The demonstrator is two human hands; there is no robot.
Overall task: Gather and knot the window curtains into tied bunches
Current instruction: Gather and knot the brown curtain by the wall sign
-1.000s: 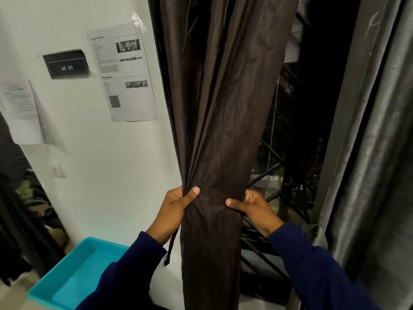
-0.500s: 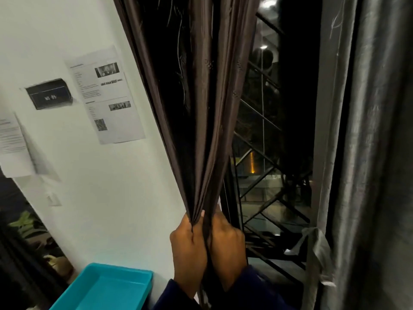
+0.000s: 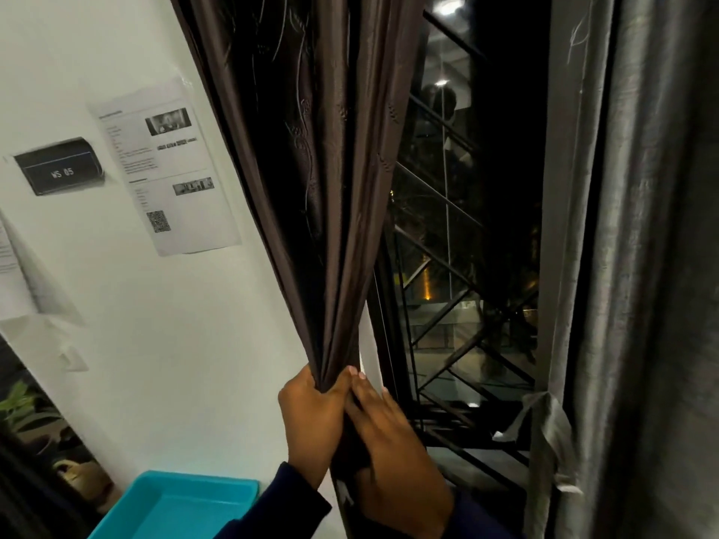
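Note:
A dark brown curtain [image 3: 330, 188] hangs at the window's left edge, pulled into tight folds that narrow to one bunch low in the view. My left hand [image 3: 311, 422] is closed around that bunch from the left, thumb on top. My right hand [image 3: 393, 445] presses against it from the right, fingers wrapped over the cloth below the left hand. Below my hands the curtain's lower part is mostly hidden. A grey curtain [image 3: 642, 266] hangs loose along the right side, with a grey tie strip [image 3: 544, 425] dangling at its edge.
Between the curtains is a dark window with a black metal grille [image 3: 447, 305]. A white wall [image 3: 175, 344] on the left carries a printed sheet [image 3: 167, 169] and a black sign [image 3: 58, 169]. A turquoise tray [image 3: 175, 503] sits below left, near a plant [image 3: 19, 410].
The curtain went from a broad hanging panel gripped at both sides to a narrow bunch. My two hands came together on it, and the view rose and shifted left.

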